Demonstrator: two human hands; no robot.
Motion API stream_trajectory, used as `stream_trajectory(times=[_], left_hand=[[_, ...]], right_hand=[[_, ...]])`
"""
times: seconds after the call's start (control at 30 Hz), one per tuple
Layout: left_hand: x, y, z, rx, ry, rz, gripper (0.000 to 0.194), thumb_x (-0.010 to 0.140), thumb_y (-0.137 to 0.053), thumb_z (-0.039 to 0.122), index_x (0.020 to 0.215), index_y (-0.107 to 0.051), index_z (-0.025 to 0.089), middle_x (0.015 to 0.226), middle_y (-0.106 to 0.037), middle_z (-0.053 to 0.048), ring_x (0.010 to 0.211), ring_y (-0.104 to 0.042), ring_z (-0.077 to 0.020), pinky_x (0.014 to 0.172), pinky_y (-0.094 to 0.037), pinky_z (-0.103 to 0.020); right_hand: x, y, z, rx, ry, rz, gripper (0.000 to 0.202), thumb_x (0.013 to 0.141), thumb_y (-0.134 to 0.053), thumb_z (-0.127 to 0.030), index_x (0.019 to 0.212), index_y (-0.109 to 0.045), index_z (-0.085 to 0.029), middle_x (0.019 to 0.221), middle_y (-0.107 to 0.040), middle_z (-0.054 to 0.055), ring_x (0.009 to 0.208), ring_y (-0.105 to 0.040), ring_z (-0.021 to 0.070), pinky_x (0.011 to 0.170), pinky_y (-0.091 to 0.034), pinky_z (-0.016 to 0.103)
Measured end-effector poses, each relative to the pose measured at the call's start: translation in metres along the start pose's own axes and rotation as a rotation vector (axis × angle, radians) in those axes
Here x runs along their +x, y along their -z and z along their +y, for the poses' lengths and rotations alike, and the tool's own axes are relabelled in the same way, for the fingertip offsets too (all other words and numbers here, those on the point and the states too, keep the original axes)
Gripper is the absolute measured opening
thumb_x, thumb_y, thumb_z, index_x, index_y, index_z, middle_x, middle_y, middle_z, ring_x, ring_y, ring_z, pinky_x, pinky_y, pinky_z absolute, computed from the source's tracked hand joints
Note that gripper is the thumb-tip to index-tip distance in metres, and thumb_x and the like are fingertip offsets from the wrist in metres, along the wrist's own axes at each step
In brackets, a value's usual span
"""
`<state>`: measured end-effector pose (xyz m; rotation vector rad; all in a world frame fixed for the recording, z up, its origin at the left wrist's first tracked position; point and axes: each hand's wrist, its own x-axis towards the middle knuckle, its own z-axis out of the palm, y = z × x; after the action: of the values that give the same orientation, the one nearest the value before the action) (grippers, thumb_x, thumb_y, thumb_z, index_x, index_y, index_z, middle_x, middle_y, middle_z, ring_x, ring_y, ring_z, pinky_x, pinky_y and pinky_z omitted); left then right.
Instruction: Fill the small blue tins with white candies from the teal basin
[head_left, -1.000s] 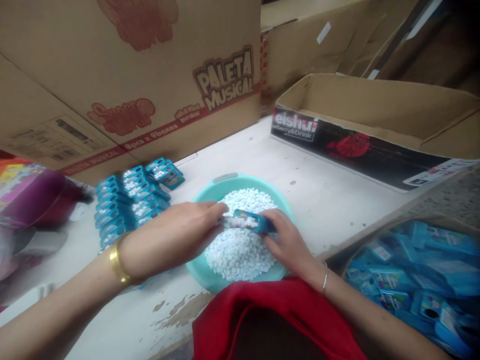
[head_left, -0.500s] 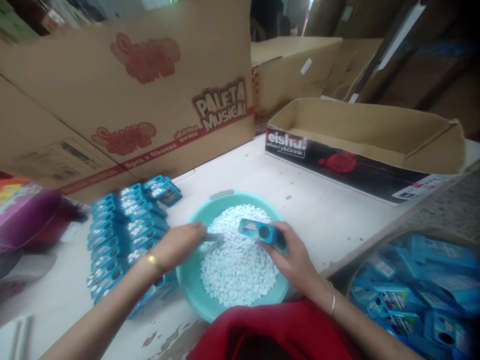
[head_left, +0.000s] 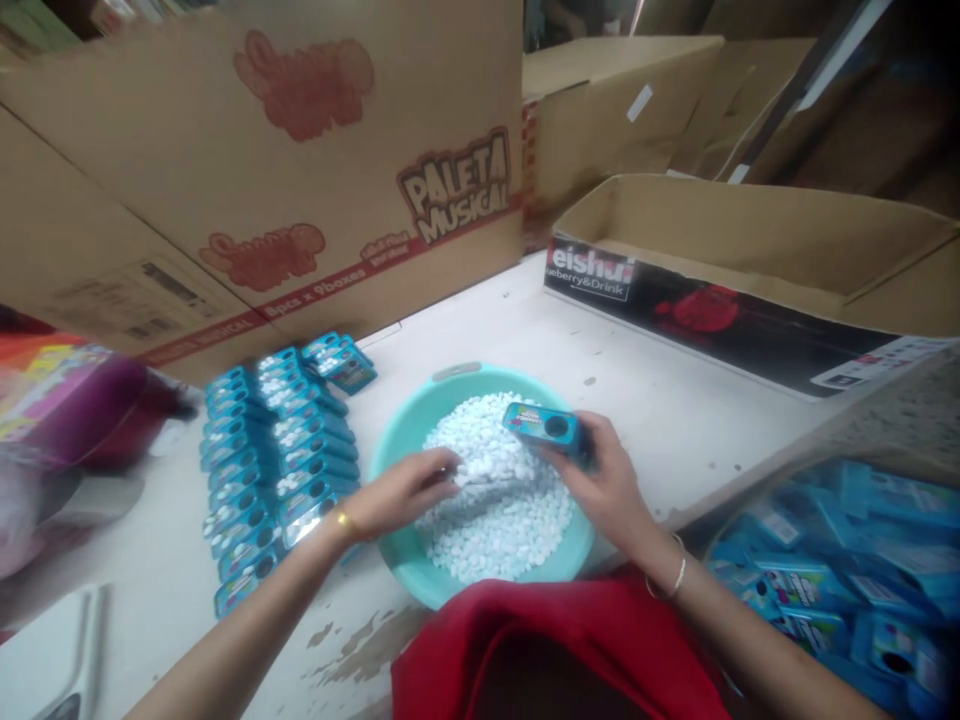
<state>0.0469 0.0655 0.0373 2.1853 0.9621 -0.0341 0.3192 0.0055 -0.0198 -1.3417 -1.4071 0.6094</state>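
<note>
My right hand point(head_left: 604, 475) grips a small blue case point(head_left: 541, 424) with a printed label and a dark round hole, tilted above the candy. Across the bowl, my left hand point(head_left: 409, 492) is closed round a scoop heaped with candy point(head_left: 491, 470); its edges are hard to make out. Beneath both hands a turquoise bowl point(head_left: 401, 560) holds a mound of small white candies point(head_left: 499, 545). Left of the bowl, similar blue cases point(head_left: 315, 465) stand in rows, several with white candies showing on top.
A large carton point(head_left: 315, 200) walls off the back left. An open shallow box point(head_left: 675, 310) stands at the back right. More blue cases point(head_left: 817, 600) lie piled at the lower right. A white device point(head_left: 49, 650) and a purple package point(head_left: 90, 410) are at the left.
My left hand has moved right, and the scoop now carries a heap of candy. My right hand still holds the blue case. The view has shifted slightly.
</note>
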Motion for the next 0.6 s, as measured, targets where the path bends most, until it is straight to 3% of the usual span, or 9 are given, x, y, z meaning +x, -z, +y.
stream_trajectory(times=[0.13, 0.27, 0.37, 0.47, 0.6], left_hand=[[-0.021, 0.041, 0.032, 0.009, -0.03, 0.081, 0.021, 0.098, -0.047, 0.035, 0.108, -0.056, 0.019, 0.097, -0.062, -0.004, 0.086, -0.057, -0.016, 0.079, -0.047, -0.03], [-0.02, 0.068, 0.065, 0.227, -0.034, 0.041, 0.018, 0.099, -0.045, 0.032, 0.106, -0.057, 0.02, 0.095, -0.062, -0.003, 0.081, -0.058, -0.0157, 0.072, -0.045, -0.029], [-0.012, 0.073, 0.089, 0.496, -0.001, -0.028, 0.017, 0.099, -0.042, 0.027, 0.1, -0.057, 0.019, 0.091, -0.061, -0.004, 0.073, -0.058, -0.0169, 0.063, -0.042, -0.03], [-0.007, 0.07, 0.118, 0.723, 0.032, -0.056, 0.015, 0.095, -0.041, 0.013, 0.093, -0.056, 0.018, 0.082, -0.059, -0.004, 0.063, -0.054, -0.0173, 0.056, -0.038, -0.031], [-0.011, 0.073, 0.146, 0.806, 0.015, -0.059, 0.022, 0.085, -0.046, 0.001, 0.093, -0.057, 0.018, 0.083, -0.06, -0.003, 0.063, -0.055, -0.0168, 0.056, -0.039, -0.03]], right_hand=[[-0.002, -0.002, -0.005, -0.053, 0.11, -0.106, 0.028, 0.09, -0.059, -0.021, 0.117, -0.051, -0.025, 0.108, -0.06, 0.006, 0.099, -0.06, 0.0225, 0.091, -0.051, 0.037], [-0.005, -0.007, -0.01, -0.072, 0.215, -0.206, 0.038, 0.086, -0.052, -0.008, 0.119, -0.049, -0.025, 0.114, -0.059, 0.008, 0.108, -0.058, 0.0255, 0.096, -0.049, 0.043], [-0.007, -0.01, -0.011, -0.073, 0.248, -0.218, 0.041, 0.082, -0.051, -0.004, 0.119, -0.049, -0.024, 0.112, -0.06, 0.009, 0.106, -0.058, 0.0263, 0.095, -0.05, 0.044], [-0.007, -0.011, -0.009, -0.072, 0.266, -0.205, 0.04, 0.083, -0.051, -0.004, 0.118, -0.049, -0.024, 0.109, -0.06, 0.009, 0.104, -0.059, 0.0259, 0.092, -0.052, 0.044], [-0.008, -0.01, -0.007, -0.049, 0.264, -0.193, 0.036, 0.086, -0.052, -0.008, 0.118, -0.049, -0.024, 0.108, -0.06, 0.008, 0.104, -0.059, 0.0248, 0.093, -0.052, 0.043]])
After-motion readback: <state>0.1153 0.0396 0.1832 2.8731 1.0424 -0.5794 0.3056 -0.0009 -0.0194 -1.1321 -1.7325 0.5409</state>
